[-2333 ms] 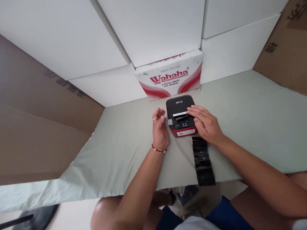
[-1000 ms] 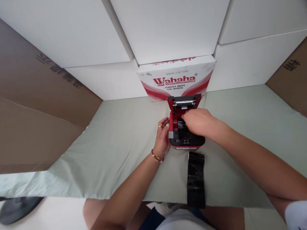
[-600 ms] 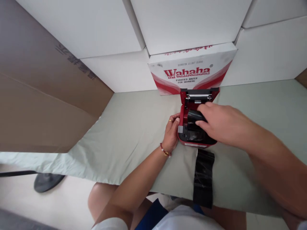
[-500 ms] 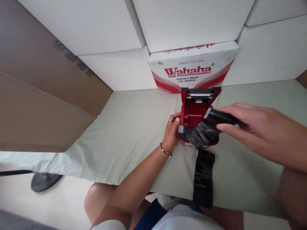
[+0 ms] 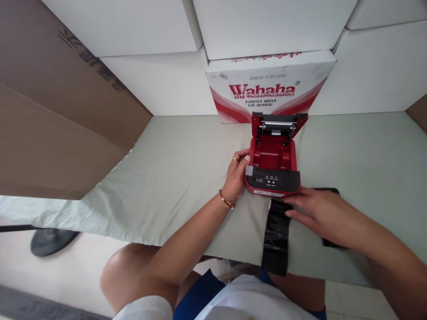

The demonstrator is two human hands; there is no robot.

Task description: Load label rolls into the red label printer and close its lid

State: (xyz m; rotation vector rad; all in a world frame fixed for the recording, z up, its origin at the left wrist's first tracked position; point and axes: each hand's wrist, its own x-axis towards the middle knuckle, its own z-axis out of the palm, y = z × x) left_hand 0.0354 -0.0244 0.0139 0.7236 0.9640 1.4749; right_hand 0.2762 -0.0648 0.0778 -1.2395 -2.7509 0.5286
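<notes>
A small red and black label printer [image 5: 273, 180] stands on the cloth with its lid [image 5: 280, 121] raised and its red inner bay in view. My left hand [image 5: 236, 180] grips the printer's left side, thumb at the top edge and fingers against the wall. In front of the printer lies a black wrapped roll [image 5: 277, 238] with a long tail hanging over the table's edge. My right hand [image 5: 316, 209] reaches to the top of this roll, thumb and fingers apart beside it. Partly beneath my right hand lies another black roll or strip [image 5: 329, 191].
Behind the printer stands a white and red Wahaha water carton [image 5: 263, 91], with white boxes [image 5: 160, 86] stacked around it. A large brown carton [image 5: 73, 133] borders the left side. Pale green cloth [image 5: 180, 164] covers the table, whose front edge lies above my knees.
My right hand has put the black roll down on the right of the cloth and moved to the other roll in front. My left hand remains on the printer.
</notes>
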